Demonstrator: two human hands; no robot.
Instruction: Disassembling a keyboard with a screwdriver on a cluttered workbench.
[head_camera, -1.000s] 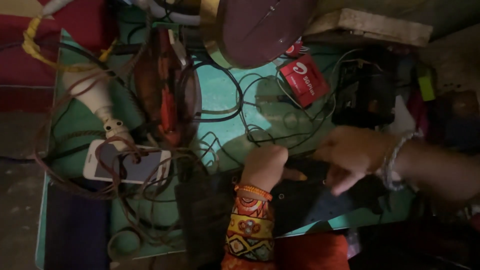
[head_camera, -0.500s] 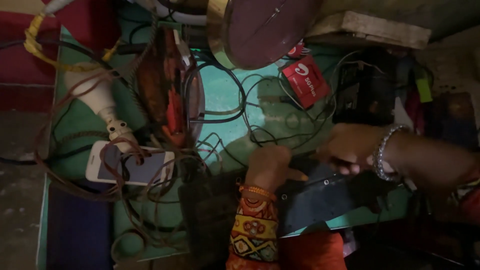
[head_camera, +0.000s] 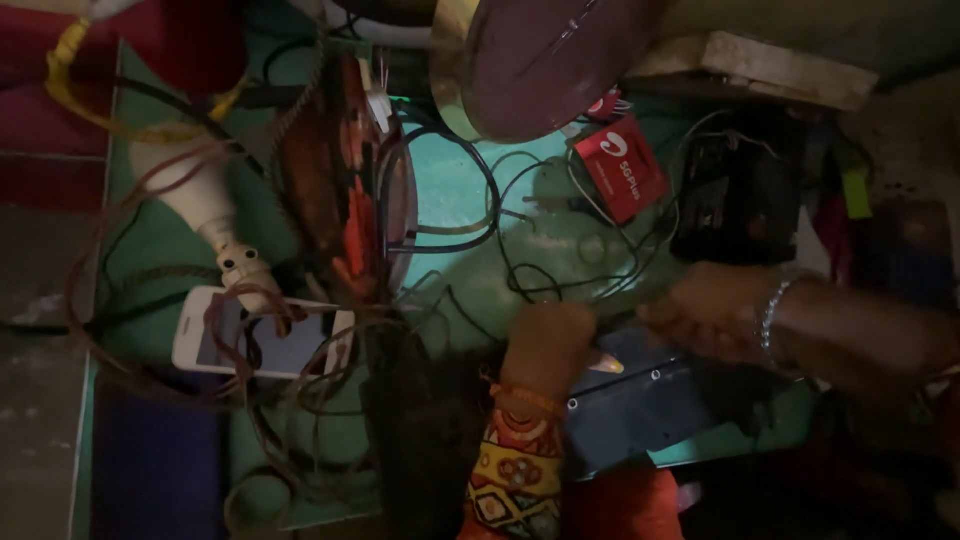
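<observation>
The dark flat device (head_camera: 650, 415) lies at the near edge of the green counter (head_camera: 470, 200), its long axis running left-right, the left hand (head_camera: 548, 345) pressing closed-fingered on its left end, the right hand (head_camera: 712, 312) pinching its upper edge

The right hand (head_camera: 715, 318) has slid along the dark flat device (head_camera: 660, 405) toward the left hand (head_camera: 550, 345), narrowing the gap between them.
</observation>
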